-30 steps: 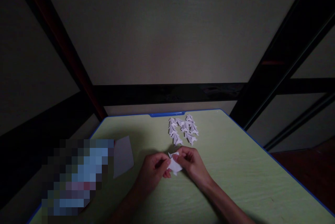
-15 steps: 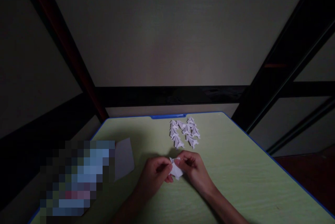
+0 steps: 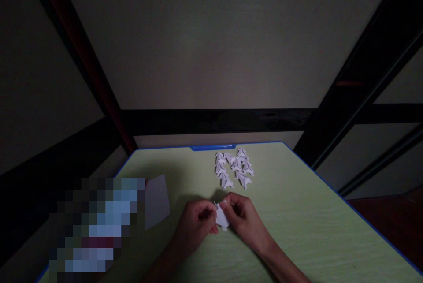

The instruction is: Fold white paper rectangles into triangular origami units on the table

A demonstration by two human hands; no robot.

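Both my hands meet over the middle of a pale green table (image 3: 297,230) with a blue edge. My left hand (image 3: 195,221) and my right hand (image 3: 243,216) pinch a small white folded paper piece (image 3: 221,217) between their fingertips, just above the tabletop. Beyond the hands, towards the far edge, lies a cluster of several small white folded paper figures (image 3: 234,169). A flat white sheet of paper (image 3: 156,200) lies on the table to the left of my left hand.
A blurred-out object (image 3: 95,225) covers the table's left front part beside the sheet. A blue handle (image 3: 213,147) sits on the far table edge. Dark beams and a wall stand behind; the floor drops away on the right.
The hands have drawn a little closer together on the paper piece, which now looks narrower. The view has shifted slightly; the figures stay put.
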